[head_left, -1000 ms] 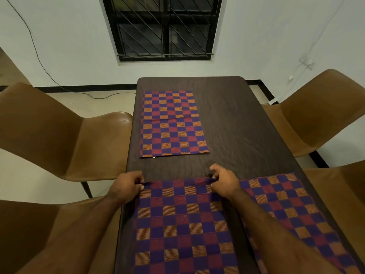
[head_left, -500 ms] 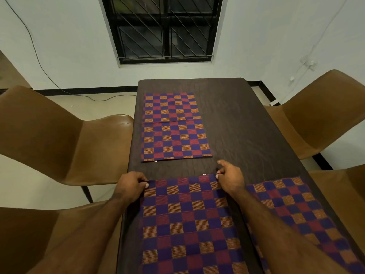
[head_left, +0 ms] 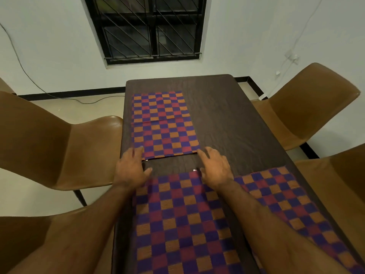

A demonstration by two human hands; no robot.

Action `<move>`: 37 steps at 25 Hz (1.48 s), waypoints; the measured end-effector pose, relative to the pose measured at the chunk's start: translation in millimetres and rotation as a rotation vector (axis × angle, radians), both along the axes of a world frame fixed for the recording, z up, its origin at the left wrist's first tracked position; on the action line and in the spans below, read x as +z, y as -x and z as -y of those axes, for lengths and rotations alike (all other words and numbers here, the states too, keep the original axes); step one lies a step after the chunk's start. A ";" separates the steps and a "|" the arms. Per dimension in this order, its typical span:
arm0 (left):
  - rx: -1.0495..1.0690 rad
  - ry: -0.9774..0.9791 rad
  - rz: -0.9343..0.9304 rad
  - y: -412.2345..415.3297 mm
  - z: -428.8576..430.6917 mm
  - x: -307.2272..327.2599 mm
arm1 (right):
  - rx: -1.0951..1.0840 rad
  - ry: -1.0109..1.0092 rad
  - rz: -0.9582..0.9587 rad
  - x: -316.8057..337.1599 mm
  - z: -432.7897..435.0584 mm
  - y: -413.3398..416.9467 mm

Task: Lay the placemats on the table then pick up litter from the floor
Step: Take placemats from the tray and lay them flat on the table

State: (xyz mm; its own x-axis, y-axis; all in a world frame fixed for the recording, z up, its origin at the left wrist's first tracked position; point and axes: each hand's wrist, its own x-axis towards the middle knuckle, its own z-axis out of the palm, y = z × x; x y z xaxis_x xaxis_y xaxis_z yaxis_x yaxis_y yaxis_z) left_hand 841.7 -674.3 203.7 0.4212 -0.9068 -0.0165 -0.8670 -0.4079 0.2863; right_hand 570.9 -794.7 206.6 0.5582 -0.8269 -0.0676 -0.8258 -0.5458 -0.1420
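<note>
On the dark table (head_left: 227,119), leaving the near placemat (head_left: 183,214) laid and reaching left hand (head_left: 130,171) and right hand (head_left: 215,169), both empty-fingered, to the far placemat (head_left: 164,125) corners, probably straightening.

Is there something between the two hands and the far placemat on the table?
Nothing visible stands in the way. The left hand is at the near left corner of the far placemat, and the right hand is at its near right corner. Only bare table lies around them.
</note>
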 end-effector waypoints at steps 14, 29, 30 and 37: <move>-0.490 0.202 0.098 303.1 50.6 57.1 | -0.483 0.128 0.029 68.7 -92.7 280.8; -1.369 0.005 -0.052 754.7 -210.9 -25.0 | -1.360 0.010 0.050 -21.2 -510.3 643.5; -1.425 -0.019 -0.050 776.3 -236.0 -32.3 | -1.423 0.000 0.062 -30.5 -543.5 653.6; -1.828 -0.198 0.015 870.5 -423.4 -84.0 | -1.824 -0.090 0.151 -95.6 -739.1 671.3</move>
State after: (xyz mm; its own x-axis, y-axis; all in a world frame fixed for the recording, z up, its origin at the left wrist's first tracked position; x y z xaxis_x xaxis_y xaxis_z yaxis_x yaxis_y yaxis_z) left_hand -28.8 -251.0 119.7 -0.9714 -0.1624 -0.1734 -0.2145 0.9134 0.3460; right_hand -100.5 -55.6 111.1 -0.9242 -0.3362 -0.1811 -0.2906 0.9269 -0.2376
